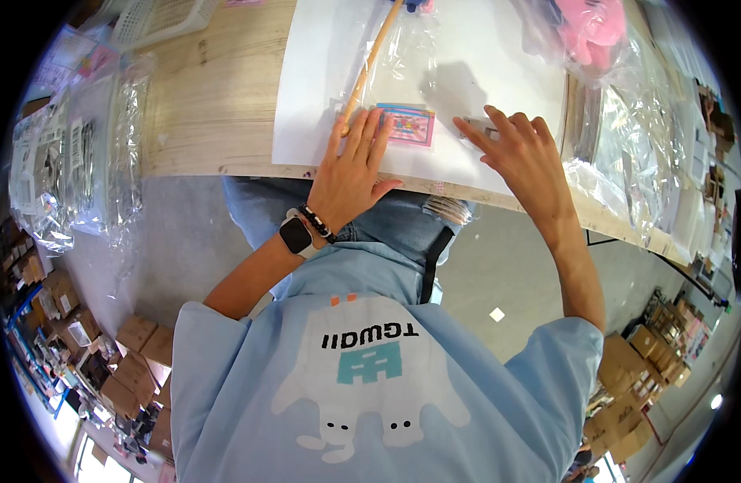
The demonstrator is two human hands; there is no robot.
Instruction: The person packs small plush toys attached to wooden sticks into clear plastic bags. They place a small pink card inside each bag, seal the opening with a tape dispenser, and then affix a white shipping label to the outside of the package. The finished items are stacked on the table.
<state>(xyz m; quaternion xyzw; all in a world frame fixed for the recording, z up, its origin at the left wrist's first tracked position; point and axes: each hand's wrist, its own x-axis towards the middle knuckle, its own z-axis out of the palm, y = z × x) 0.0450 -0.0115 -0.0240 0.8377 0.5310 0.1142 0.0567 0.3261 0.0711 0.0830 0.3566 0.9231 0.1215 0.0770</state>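
My left hand (350, 165) lies flat, fingers extended, on a clear plastic bag (407, 56) beside a wooden stick (374, 48). A pink and blue printed card (412, 127) shows just right of its fingertips. The stick runs up toward a dark blue item (409, 5) at the top edge. My right hand (517, 149) has its fingers bent and apart over a small greyish item (467, 129), too hidden to identify; I cannot tell whether it touches it. All this is on a white sheet (306, 80).
The wooden table (197, 97) carries bagged stacks (81, 161) at left, a white basket (157, 20) at top left, a pink plush item (588, 28) in plastic and more clear bags (636, 153) at right. Cardboard boxes (137, 354) stand on the floor.
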